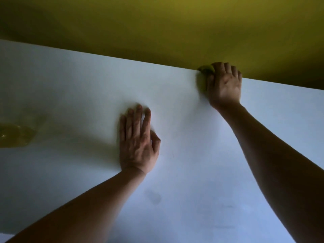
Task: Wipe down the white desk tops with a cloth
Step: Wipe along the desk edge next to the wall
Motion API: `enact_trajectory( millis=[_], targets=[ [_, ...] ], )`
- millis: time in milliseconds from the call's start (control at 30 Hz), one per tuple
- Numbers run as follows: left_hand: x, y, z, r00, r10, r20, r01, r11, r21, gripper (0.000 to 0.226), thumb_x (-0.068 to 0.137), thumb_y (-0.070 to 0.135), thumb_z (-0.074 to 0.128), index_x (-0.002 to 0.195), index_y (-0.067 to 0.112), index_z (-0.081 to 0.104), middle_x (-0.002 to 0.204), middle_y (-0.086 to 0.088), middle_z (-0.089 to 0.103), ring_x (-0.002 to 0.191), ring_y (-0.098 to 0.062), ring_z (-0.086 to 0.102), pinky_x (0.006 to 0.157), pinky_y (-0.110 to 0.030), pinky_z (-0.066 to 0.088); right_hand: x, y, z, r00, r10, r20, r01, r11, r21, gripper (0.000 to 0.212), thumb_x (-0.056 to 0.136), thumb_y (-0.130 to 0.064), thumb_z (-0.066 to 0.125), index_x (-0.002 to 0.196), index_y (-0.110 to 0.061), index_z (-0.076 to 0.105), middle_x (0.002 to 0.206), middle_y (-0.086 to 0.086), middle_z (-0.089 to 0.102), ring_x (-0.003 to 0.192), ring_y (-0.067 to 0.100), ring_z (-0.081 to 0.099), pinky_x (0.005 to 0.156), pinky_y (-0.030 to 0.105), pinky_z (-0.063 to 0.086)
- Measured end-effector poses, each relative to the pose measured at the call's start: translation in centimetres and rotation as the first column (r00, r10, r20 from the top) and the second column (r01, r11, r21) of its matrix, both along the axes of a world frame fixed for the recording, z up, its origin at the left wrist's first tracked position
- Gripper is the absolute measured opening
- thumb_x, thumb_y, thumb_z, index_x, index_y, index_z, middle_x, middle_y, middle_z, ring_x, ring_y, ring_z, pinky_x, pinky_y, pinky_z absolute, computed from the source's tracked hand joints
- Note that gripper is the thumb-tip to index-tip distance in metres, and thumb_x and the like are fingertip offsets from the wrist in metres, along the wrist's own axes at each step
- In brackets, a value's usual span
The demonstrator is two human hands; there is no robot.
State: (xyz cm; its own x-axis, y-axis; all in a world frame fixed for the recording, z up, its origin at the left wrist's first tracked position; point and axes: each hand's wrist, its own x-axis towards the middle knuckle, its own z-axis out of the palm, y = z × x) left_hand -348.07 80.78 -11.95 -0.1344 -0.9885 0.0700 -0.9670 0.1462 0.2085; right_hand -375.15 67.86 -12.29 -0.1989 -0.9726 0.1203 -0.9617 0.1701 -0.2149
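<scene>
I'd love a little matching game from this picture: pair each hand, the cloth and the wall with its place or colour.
Things:
1. left hand
2. right hand
3. small yellow-green cloth
4. wall

Descriptions:
A. mustard yellow, behind the white desk top
B. flat on the desk's middle
C. bunched at the far edge
D. gripping the cloth

Pairs: 1-B, 2-D, 3-C, 4-A
</scene>
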Motion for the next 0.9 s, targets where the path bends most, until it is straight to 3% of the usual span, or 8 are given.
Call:
enact_trajectory(
  millis=[133,267,367,467,567,733,900],
  targets=[
    [0.0,0.0,-0.1,1.0,-0.009,0.009,0.009,1.0,0.008,0.07,0.095,0.028,0.049,0.161,0.008,0.034,0.169,-0.018,0.028,0.155,-0.042,0.027,0.128,-0.056,0.016,5.8,-2.0,-0.4,0.996,-0.088,0.011,0.088,0.996,0.021,0.041,0.097,-0.043,0.035,0.114,-0.017,0.063,0.114,0.016,0.062,0.107,0.037,0.054,0.087,0.044,0.036],
    [0.4,-0.2,-0.1,1.0,-0.001,-0.006,0.001,1.0,-0.003,0.067,0.096,0.028,0.046,0.16,0.009,0.036,0.168,-0.016,0.031,0.154,-0.04,0.031,0.128,-0.055,0.019,14.9,-4.5,-0.2,0.993,0.104,0.059,-0.106,0.994,0.024,0.039,0.096,-0.039,0.041,0.118,-0.015,0.061,0.117,0.015,0.062,0.109,0.035,0.055,0.087,0.043,0.036],
    [0.6,-0.4,0.1,1.0,-0.008,-0.004,0.008,0.999,-0.031,0.066,0.097,0.029,0.045,0.16,0.01,0.038,0.167,-0.015,0.033,0.153,-0.037,0.032,0.128,-0.054,0.02,17.1,-5.4,0.1,0.973,0.213,0.09,-0.214,0.977,-0.005,0.041,0.099,-0.04,0.037,0.122,-0.014,0.059,0.119,0.011,0.061,0.109,0.034,0.054,0.09,0.042,0.036],
    [0.6,-0.3,-0.2,1.0,-0.016,-0.009,0.016,0.998,-0.058,0.064,0.097,0.029,0.046,0.158,0.009,0.041,0.166,-0.016,0.034,0.152,-0.038,0.035,0.128,-0.053,0.02,13.4,-4.7,-0.2,0.969,0.236,0.073,-0.236,0.972,-0.012,0.049,0.096,-0.045,0.03,0.12,-0.015,0.06,0.117,0.013,0.062,0.107,0.035,0.056,0.086,0.042,0.037],
    [0.4,-0.3,-0.1,1.0,-0.029,-0.008,0.028,0.998,-0.06,0.062,0.1,0.029,0.045,0.158,0.009,0.041,0.166,-0.016,0.034,0.153,-0.038,0.034,0.128,-0.054,0.02,5.9,-2.5,-0.2,0.988,0.142,0.061,-0.143,0.99,0.003,0.06,0.087,-0.049,0.023,0.117,-0.014,0.061,0.114,0.017,0.063,0.107,0.038,0.056,0.085,0.044,0.038],
    [-0.2,-0.1,0.0,1.0,0.004,0.011,-0.004,0.998,-0.064,0.058,0.102,0.03,0.041,0.157,0.009,0.042,0.166,-0.016,0.035,0.153,-0.038,0.033,0.128,-0.053,0.019,-5.5,1.0,0.1,1.0,0.014,0.016,-0.015,0.999,0.041,0.052,0.091,-0.042,0.027,0.119,-0.011,0.058,0.118,0.02,0.06,0.109,0.041,0.053,0.09,0.046,0.038],
    [-0.3,-0.2,-0.1,1.0,0.005,0.029,-0.003,0.996,-0.084,0.058,0.103,0.029,0.041,0.157,0.009,0.042,0.165,-0.016,0.035,0.152,-0.039,0.033,0.128,-0.053,0.019,-1.6,-0.6,-0.7,0.987,-0.158,0.011,0.157,0.986,0.048,0.039,0.097,-0.042,0.041,0.113,-0.014,0.062,0.116,0.016,0.062,0.11,0.037,0.055,0.091,0.044,0.036]
  ],
)
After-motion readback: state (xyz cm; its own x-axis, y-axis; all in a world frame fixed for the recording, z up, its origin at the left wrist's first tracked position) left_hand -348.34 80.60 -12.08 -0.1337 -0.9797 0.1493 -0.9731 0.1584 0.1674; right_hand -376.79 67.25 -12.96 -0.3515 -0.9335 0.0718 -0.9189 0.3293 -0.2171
